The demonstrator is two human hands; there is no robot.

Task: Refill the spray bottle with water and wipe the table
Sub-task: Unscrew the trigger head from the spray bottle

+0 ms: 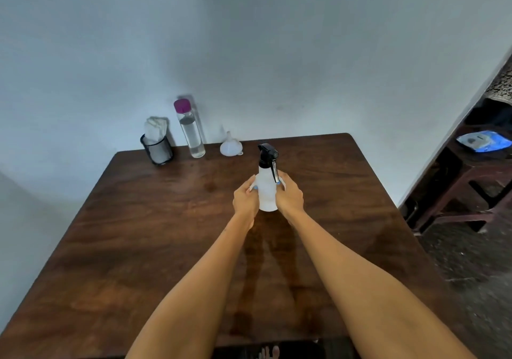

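The spray bottle (267, 189) stands upright on the table (138, 234), a little past its middle, with both hands cupped round its white body: the left hand (245, 199) wraps it from one side, the right hand (289, 196) from the other, fingers curled against the plastic. Its black trigger head (268, 152) looks to be seated on the neck, so the refill seems not yet begun; unscrewing the head is likely the step in hand, with pouring, closing, spraying and wiping all left to do. The body is translucent, frosted, rounded plastic, and whether it holds any water cannot be told. Behind it, near the wall, an upturned white funnel (230, 146) rests on its wide mouth, a soft cone with a small tab. Left of that stands a tall clear water bottle (191, 134) with a purple cap, about 3 quarters full. Further left, a black mesh cup (157, 149) holds a crumpled white cloth (155, 128). The table is dark, glossy wood with rounded corners.
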